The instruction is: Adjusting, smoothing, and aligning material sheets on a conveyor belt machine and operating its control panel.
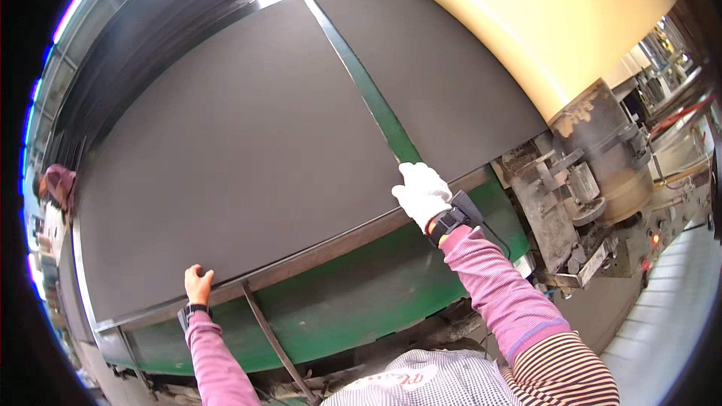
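A large dark grey sheet (233, 135) lies flat across a green-sided machine bed (353, 293). To its right lies a second dark grey sheet (444, 60), with a narrow green strip (368, 90) of the bed showing between them. My left hand (198, 283), bare, is closed at the large sheet's near edge, toward its left end. In a white glove, my right hand (423, 194) is closed at that sheet's near right corner, where the green strip ends. The undersides of both hands' grips are hidden.
A big cream-yellow roller (541, 22) rises beyond the second sheet. Metal machine parts (579, 188) and a lit red lamp (656, 239) stand at the right. Another person's pink sleeve (60, 184) shows at the far left. A metal bar (274, 338) slants down the bed's front.
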{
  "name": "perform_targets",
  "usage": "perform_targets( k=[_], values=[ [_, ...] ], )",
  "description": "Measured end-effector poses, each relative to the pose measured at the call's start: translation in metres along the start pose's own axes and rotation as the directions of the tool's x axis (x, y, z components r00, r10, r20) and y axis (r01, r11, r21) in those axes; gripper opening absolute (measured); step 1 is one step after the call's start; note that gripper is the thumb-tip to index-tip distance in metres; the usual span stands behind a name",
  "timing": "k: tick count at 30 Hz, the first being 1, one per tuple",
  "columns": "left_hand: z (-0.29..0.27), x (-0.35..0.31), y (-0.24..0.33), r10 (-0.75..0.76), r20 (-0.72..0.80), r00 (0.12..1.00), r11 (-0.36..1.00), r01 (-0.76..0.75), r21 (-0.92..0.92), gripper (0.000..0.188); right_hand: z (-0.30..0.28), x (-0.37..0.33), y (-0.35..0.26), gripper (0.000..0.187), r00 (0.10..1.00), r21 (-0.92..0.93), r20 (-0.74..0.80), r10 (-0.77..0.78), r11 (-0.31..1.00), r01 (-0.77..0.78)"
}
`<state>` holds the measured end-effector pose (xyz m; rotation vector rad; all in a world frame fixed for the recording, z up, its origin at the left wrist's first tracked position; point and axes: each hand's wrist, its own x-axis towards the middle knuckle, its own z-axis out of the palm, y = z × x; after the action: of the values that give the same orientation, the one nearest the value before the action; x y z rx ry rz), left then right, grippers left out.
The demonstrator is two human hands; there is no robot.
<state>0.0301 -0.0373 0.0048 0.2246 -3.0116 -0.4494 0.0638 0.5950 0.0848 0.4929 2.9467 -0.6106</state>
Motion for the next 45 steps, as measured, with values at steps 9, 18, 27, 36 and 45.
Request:
perform_targets(
  k=[9, 18, 27, 36, 45],
  values=[
    [0.001, -0.035, 0.178, 0.271, 0.247, 0.93, 0.915, -0.169, -0.367, 0.033, -0.039, 0.042, 0.127, 0.023, 0.963, -0.204, -0.207, 0.171, 0.956, -0.213],
    [0.018, -0.049, 0.205, 0.41, 0.288, 0.866, 0.911, -0.403, -0.085, 0.024, -0.092, -0.032, 0.106, 0.029, 0.779, 0.017, -0.598, -0.189, 0.968, 0.249],
    [0.039, -0.065, 0.32, 0.529, 0.289, 0.797, 0.839, -0.542, -0.041, 0.033, -0.087, -0.281, 0.088, 0.024, 0.906, 0.489, -0.419, 0.056, 0.855, 0.173],
    [0.093, -0.071, 0.395, 0.643, 0.309, 0.701, 0.744, -0.667, -0.036, 0.041, -0.122, -0.352, 0.196, 0.023, 0.727, 0.457, -0.561, 0.396, 0.88, -0.126],
    [0.143, -0.061, 0.483, 0.737, 0.302, 0.605, 0.649, -0.758, -0.065, 0.04, -0.201, -0.367, 0.419, 0.021, 0.44, 0.225, -0.814, 0.38, 0.903, -0.365]
  ],
)
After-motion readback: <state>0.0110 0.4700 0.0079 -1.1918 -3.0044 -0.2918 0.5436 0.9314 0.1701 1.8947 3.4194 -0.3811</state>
